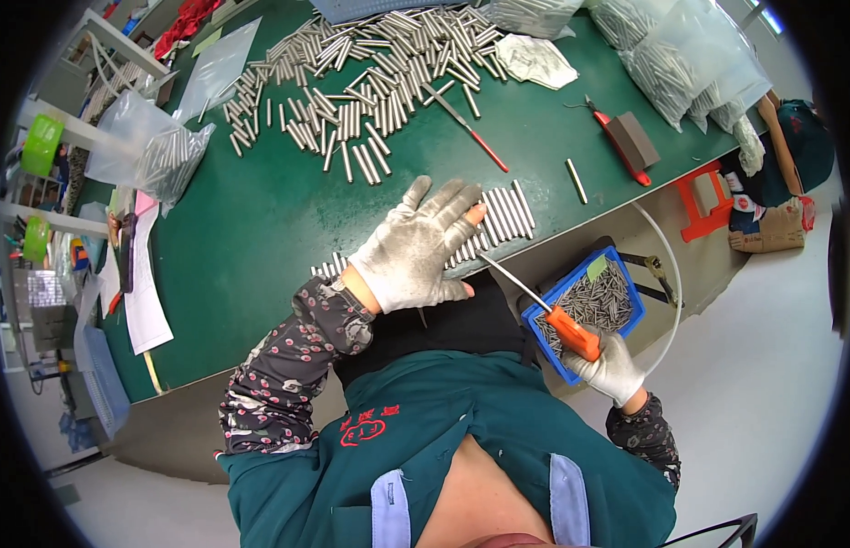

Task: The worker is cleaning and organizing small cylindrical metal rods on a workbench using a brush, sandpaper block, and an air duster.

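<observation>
My left hand (420, 242), in a white work glove with worn grey fingers, lies flat with spread fingers over a row of metal pins (505, 214) at the table's near edge. The pins lie side by side; the palm hides the middle of the row, and more show left of the wrist. My right hand (609, 367), also gloved, is closed round an orange air blow gun (572, 332). Its long thin nozzle slants up and left, the tip close to the pins beside my left fingers. A pale hose (676, 283) curves down toward the right hand.
A large heap of loose pins (379, 73) covers the far part of the green table (233, 301). A red-handled file (475, 137), red pliers (617, 146), a dark block (632, 142) and a single pin (576, 181) lie rightward. A blue bin (633, 315) of pins stands below the edge.
</observation>
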A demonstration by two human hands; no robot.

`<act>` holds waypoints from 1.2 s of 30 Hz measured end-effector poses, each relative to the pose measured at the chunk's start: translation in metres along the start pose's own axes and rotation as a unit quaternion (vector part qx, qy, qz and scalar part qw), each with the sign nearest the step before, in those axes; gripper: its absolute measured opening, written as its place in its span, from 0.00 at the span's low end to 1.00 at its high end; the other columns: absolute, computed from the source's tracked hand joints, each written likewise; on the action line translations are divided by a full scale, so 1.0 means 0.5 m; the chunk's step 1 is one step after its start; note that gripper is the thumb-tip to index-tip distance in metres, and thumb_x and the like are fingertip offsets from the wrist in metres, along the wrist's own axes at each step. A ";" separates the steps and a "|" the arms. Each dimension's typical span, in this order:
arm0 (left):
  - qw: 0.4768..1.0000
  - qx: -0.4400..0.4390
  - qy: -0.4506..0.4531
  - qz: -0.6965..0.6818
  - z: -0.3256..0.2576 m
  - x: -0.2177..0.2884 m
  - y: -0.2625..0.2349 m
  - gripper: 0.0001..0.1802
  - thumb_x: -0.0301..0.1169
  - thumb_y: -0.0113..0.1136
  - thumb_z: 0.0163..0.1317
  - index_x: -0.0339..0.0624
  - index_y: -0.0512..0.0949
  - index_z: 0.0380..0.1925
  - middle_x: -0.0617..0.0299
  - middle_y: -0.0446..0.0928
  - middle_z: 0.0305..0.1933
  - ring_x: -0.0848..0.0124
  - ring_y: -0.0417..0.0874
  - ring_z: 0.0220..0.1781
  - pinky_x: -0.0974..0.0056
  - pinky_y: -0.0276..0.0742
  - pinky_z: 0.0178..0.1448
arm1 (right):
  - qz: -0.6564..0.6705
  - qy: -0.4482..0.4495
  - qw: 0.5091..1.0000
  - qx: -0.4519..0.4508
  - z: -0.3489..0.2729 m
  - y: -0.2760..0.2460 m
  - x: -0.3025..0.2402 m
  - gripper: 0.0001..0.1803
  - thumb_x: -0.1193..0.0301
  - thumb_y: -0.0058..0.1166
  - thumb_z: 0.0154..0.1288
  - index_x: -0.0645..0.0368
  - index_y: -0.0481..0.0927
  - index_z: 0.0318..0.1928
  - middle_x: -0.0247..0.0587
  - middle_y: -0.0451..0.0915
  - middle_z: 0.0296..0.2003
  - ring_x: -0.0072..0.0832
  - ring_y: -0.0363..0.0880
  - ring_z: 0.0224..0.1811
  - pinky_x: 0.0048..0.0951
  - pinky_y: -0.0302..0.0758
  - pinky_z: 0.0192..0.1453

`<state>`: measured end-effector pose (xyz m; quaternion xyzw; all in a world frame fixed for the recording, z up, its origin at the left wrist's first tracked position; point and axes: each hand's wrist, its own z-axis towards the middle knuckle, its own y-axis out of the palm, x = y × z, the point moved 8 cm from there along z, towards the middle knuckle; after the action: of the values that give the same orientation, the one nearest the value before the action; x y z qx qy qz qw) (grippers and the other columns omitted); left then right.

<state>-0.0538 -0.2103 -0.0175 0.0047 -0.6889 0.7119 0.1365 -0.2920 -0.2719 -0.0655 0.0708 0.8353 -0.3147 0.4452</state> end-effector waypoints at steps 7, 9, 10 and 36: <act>1.000 0.000 0.000 -0.005 0.005 -0.006 -0.002 0.50 0.57 0.59 0.44 0.38 0.56 0.62 0.48 0.56 0.66 0.53 0.55 0.69 0.48 0.42 0.71 | 0.004 -0.005 1.000 -0.016 -0.002 -0.012 0.009 0.16 0.67 0.56 0.49 0.64 0.78 0.38 0.46 0.74 0.20 0.32 0.73 0.21 0.29 0.72 0.32; 1.000 0.000 0.004 -0.006 0.005 -0.002 -0.002 0.50 0.57 0.58 0.45 0.38 0.56 0.63 0.48 0.56 0.66 0.53 0.55 0.69 0.48 0.42 0.71 | 0.000 -0.009 1.000 -0.017 -0.008 -0.010 0.012 0.17 0.67 0.56 0.49 0.64 0.78 0.39 0.46 0.74 0.20 0.33 0.73 0.21 0.30 0.72 0.32; 1.000 0.003 0.004 -0.008 0.005 -0.002 -0.002 0.50 0.57 0.58 0.45 0.38 0.56 0.63 0.47 0.56 0.66 0.52 0.55 0.69 0.47 0.42 0.71 | 0.016 -0.007 1.000 -0.008 -0.007 -0.011 0.019 0.17 0.67 0.56 0.49 0.65 0.78 0.39 0.45 0.74 0.20 0.32 0.73 0.21 0.29 0.72 0.32; 0.994 -0.004 0.108 0.025 0.090 0.009 0.013 0.52 0.70 0.40 0.50 0.38 0.56 0.63 0.45 0.56 0.66 0.52 0.53 0.70 0.47 0.43 0.71 | 0.056 0.036 0.996 0.061 -0.012 -0.067 0.060 0.14 0.69 0.58 0.50 0.64 0.78 0.37 0.41 0.77 0.22 0.22 0.73 0.24 0.27 0.72 0.33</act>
<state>-0.0675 -0.2535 -0.0207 -0.0895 -0.6727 0.7089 0.1922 -0.3272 -0.2997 -0.0713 0.1561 0.8247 -0.3371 0.4264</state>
